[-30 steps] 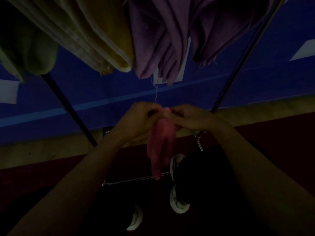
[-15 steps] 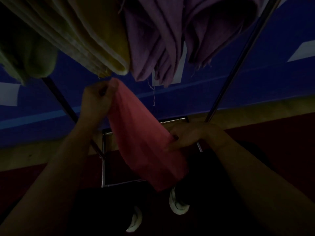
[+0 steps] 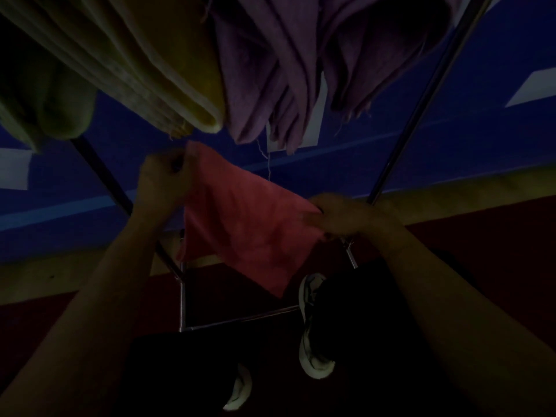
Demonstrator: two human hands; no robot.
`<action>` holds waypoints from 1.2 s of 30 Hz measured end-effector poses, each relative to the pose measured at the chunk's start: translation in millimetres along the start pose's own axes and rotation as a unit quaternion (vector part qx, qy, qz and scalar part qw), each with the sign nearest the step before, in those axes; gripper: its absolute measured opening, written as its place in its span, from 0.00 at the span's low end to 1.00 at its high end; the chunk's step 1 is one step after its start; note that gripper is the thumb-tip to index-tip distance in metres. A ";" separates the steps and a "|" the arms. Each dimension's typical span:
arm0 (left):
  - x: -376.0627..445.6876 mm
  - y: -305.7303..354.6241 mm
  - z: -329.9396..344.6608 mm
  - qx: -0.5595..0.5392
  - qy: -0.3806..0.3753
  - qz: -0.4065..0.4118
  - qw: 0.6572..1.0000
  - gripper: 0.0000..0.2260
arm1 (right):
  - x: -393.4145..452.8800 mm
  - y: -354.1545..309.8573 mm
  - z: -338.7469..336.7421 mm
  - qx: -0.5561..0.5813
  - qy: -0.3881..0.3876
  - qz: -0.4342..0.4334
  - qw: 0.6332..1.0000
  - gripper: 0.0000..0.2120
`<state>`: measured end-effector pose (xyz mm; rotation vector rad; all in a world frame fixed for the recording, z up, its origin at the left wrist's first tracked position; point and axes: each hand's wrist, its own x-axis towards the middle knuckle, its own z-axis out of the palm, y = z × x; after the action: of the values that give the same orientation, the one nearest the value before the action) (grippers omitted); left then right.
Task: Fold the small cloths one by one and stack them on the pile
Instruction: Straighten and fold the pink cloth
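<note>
A small pink cloth hangs spread in the air between my two hands. My left hand pinches its upper left corner, held higher. My right hand grips its right edge, lower down. The cloth's bottom corner points toward the floor. Above it, yellow cloths and purple cloths hang bunched from a drying rack, and a green cloth hangs at the far left. No pile is in view. The scene is dark.
The rack's metal legs slant down on both sides, and its base bars lie on the dark red floor. My white-soled shoes stand beside the base. A blue wall with white paper patches is behind.
The pink cloth went from a bunched strip pinched between both hands to an open sheet. My left hand rose to the left, and my right hand moved out to the right edge.
</note>
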<state>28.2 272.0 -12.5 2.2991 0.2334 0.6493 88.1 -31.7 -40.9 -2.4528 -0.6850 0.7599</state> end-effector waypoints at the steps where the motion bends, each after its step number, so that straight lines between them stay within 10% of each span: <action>1: -1.3 0.9 3.2 0.017 -0.022 -0.001 1.000 0.21 | 0.3 -3.1 0.0 0.025 0.040 0.008 0.999 0.14; 15: -42.4 47.8 32.4 -0.087 -0.271 0.078 0.956 0.11 | -6.6 -24.0 -0.1 0.294 0.152 -0.032 0.943 0.14; 27: -53.5 48.1 50.8 -0.091 -0.231 0.076 0.966 0.07 | -15.5 -35.6 -4.8 0.416 0.050 -0.052 0.906 0.10; 36: -54.3 52.5 50.5 -0.136 -0.243 0.083 0.957 0.06 | -12.2 -31.7 -1.3 0.311 0.130 -0.102 0.936 0.07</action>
<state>6.6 185.1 -27.8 2.1425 -0.2683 0.1634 70.1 -15.1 -17.3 -1.8222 -0.4901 0.4619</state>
